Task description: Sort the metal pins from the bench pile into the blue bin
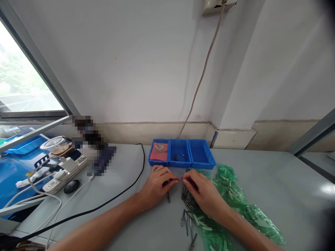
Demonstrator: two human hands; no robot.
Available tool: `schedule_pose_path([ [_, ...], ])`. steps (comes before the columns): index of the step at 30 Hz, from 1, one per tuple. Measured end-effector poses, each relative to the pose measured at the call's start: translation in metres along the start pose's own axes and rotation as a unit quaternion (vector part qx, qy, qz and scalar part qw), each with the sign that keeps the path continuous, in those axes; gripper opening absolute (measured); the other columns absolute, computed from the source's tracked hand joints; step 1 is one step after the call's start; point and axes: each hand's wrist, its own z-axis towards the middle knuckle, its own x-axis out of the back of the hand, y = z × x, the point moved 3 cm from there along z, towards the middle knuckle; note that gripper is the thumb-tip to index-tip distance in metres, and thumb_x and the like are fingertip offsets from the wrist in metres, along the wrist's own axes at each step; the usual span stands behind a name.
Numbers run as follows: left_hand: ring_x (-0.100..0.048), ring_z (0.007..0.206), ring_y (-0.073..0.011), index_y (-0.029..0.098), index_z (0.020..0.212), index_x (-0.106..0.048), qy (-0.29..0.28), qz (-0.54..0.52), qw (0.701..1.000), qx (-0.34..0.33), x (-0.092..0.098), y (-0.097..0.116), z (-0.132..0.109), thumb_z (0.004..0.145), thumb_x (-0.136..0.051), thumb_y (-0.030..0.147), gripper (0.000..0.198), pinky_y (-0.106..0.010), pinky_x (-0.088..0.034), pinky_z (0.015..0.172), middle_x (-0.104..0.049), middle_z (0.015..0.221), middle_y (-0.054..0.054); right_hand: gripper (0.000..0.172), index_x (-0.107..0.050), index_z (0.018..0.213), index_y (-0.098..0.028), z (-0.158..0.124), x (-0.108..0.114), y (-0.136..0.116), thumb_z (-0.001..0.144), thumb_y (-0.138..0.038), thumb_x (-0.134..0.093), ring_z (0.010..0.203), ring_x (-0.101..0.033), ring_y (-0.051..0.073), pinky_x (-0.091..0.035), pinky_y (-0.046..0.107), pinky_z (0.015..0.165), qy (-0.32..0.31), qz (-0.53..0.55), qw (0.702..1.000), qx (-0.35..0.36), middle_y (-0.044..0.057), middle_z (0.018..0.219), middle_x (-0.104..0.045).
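In the head view my left hand (157,184) is closed in a pinch on a thin metal pin (179,180). My right hand (202,191) pinches close to the other end of the pin, with what its fingertips hold too small to make out. Below the left fingers another metal pin (169,198) lies on the table. A pile of dark metal pins (187,200) sits beside and partly under my right hand, and several loose ones (186,223) lie nearer to me. Green plastic bags (230,193) with small pale pieces inside lie around my right forearm.
Three joined blue bins (202,164) stand beyond my hands; one holds a red card with a small bag, another a few small metal parts. A black cable (115,198) crosses the table on the left, near a power strip (65,174) and a black mouse (71,186).
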Motion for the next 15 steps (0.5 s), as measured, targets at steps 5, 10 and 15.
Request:
schedule_pose_path([
  [5, -0.063, 0.088, -0.0181, 0.020, 0.102, -0.074, 0.004, -0.004, 1.000, -0.003, 0.0008, 0.0016, 0.0010, 0.112, -0.058, 0.035, 0.024, -0.037, -0.040, 0.088, -0.073, 0.093, -0.003, 0.023, -0.057, 0.098, -0.026, 0.0011, 0.0003, -0.0006, 0.114, -0.030, -0.042, 0.083, -0.064, 0.023, -0.045, 0.036, 0.078, 0.000, -0.007, 1.000, 0.000, 0.002, 0.093, -0.070],
  [10, -0.063, 0.089, -0.0180, 0.020, 0.103, -0.074, 0.002, -0.003, 1.000, -0.001, 0.0000, 0.0003, 0.0004, 0.112, -0.057, 0.036, 0.025, -0.037, -0.040, 0.088, -0.073, 0.093, -0.003, 0.028, -0.057, 0.093, -0.026, 0.0034, 0.0003, 0.0009, 0.115, -0.032, -0.040, 0.080, -0.064, 0.023, -0.043, 0.035, 0.076, 0.004, -0.011, 1.000, -0.003, 0.002, 0.089, -0.071],
  [15, -0.063, 0.089, -0.0176, 0.020, 0.105, -0.075, 0.000, -0.001, 1.000, -0.001, 0.0003, 0.0000, 0.0000, 0.112, -0.056, 0.035, 0.025, -0.037, -0.041, 0.089, -0.073, 0.095, -0.003, 0.034, -0.053, 0.087, -0.025, 0.0040, -0.0010, 0.0037, 0.116, -0.035, -0.037, 0.074, -0.060, 0.023, -0.040, 0.034, 0.072, 0.006, -0.019, 1.000, -0.006, 0.001, 0.081, -0.068],
])
